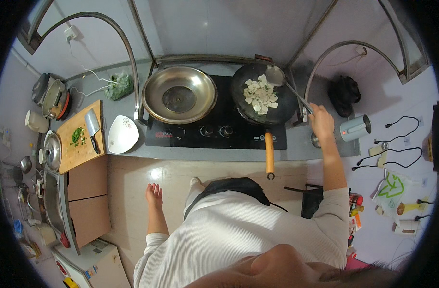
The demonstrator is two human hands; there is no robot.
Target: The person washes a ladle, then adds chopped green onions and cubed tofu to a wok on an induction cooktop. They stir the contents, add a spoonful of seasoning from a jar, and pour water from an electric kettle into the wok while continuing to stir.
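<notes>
My right hand grips the metal handle of a ladle or spatula, whose head rests at the upper right part of a dark wok. White cut pieces of food that look like tofu, with bits of green, lie in the wok. The wok's wooden handle points towards me over the counter's front edge. My left hand hangs over the floor at my side, holding nothing, fingers apart. A wide steel basin covers the left side of the black cooktop.
Left of the cooktop are a white bowl and a wooden cutting board with a cleaver and chopped greens. A bag of greens lies behind. A light-blue electric appliance stands at the right. Curved metal bars rise beside the cooktop.
</notes>
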